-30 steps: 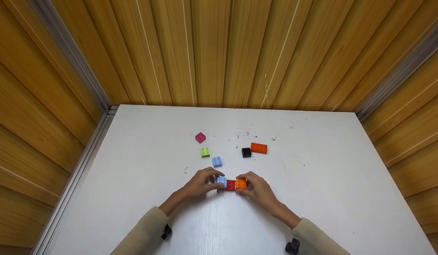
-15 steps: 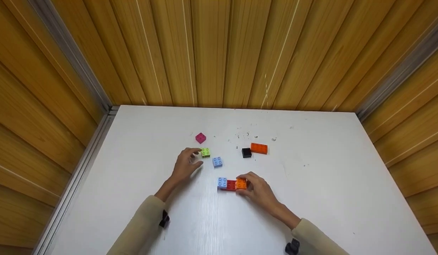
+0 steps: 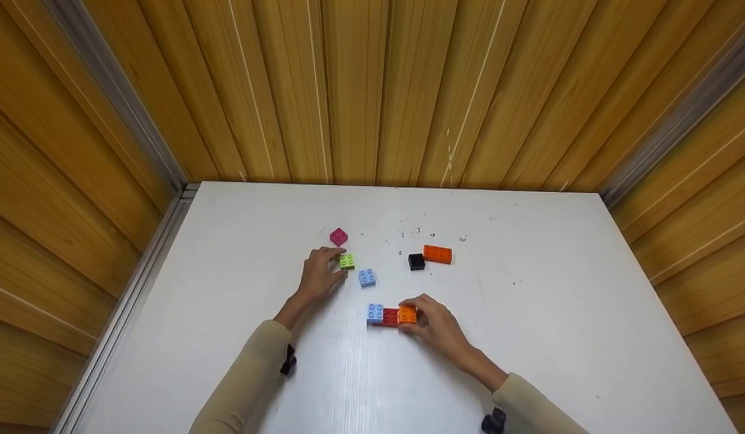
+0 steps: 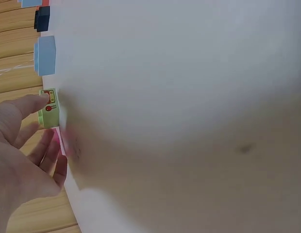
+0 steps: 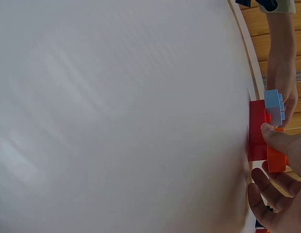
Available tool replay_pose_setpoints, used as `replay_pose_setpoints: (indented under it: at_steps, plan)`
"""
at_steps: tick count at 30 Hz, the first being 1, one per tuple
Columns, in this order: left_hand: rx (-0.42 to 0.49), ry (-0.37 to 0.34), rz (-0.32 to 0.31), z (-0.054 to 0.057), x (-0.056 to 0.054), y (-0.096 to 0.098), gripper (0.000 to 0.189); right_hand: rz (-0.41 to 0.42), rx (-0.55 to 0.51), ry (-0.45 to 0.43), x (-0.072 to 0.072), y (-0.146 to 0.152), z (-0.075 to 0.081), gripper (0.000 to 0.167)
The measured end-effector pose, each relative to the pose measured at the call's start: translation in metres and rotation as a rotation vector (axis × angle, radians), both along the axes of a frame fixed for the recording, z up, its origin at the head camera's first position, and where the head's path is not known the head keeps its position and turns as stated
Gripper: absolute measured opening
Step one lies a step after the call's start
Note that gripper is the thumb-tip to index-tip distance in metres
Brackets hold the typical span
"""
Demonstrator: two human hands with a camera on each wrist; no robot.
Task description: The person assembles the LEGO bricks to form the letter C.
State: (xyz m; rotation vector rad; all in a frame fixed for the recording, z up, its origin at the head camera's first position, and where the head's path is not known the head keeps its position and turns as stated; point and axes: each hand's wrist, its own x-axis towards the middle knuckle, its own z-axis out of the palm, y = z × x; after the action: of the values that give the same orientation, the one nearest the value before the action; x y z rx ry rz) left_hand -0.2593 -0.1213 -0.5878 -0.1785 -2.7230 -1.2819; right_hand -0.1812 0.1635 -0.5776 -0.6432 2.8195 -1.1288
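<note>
In the head view my left hand [image 3: 319, 272] has thumb and forefinger at opposite sides of a lime-green toy brick [image 3: 346, 261], pinching it where it stands on the table. The left wrist view shows the thumb against a printed face of that green brick [image 4: 49, 109]. My right hand [image 3: 440, 325] pinches an orange brick [image 3: 407, 314], which sits on the right end of a longer red brick [image 3: 390, 316]. On the red brick's left end sits a light blue brick [image 3: 375, 312]. Studs of the red one show between them.
A second light blue brick [image 3: 367, 277] lies right of the green one. Beyond my left hand is a magenta brick [image 3: 339, 236]. A black brick [image 3: 416, 261] stands against a long orange-red brick [image 3: 437, 254]. Wood-look panels [image 3: 354, 90] wall in the white table [image 3: 529, 337].
My left hand has left the light blue brick on the red one, moved up and left, and closed its fingers about the green brick. My right hand stays on the orange brick.
</note>
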Motion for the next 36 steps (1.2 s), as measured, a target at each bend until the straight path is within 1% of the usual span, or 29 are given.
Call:
replay_pose_setpoints:
  at_steps: [4,7,10,13,19,23,30,33,36]
  plan:
    - [-0.006,-0.002,0.016,0.000,0.005,-0.005,0.033,0.017,0.005,0.007,0.001,-0.005,-0.003,0.039]
    - [-0.005,-0.008,0.008,0.001,0.009,-0.009,0.032,0.015,0.013,0.010,0.001,-0.007,-0.004,0.039]
    - [-0.004,-0.010,-0.015,0.001,0.013,-0.013,0.032,0.010,0.013,-0.002,0.001,-0.007,-0.003,0.039]
    - [-0.007,0.007,-0.039,0.002,0.018,-0.016,0.031,0.011,0.010,-0.002,0.001,-0.006,-0.003,0.039]
    - [0.007,0.036,-0.084,0.010,0.028,-0.020,0.033,0.018,0.004,0.001,0.002,-0.002,-0.003,0.040]
    - [0.010,0.053,-0.117,0.017,0.033,-0.015,0.033,0.017,-0.008,-0.009,0.002,0.001,-0.002,0.040]
    - [0.010,0.081,-0.195,0.033,0.039,0.001,0.034,-0.001,-0.010,-0.011,0.000,0.003,0.000,0.040]
    - [0.010,0.077,-0.233,0.038,0.044,0.007,0.033,-0.002,-0.007,-0.006,0.000,0.003,0.000,0.040]
    - [0.017,0.065,-0.283,0.041,0.049,0.013,0.032,-0.005,-0.008,0.006,0.001,0.002,-0.001,0.039]
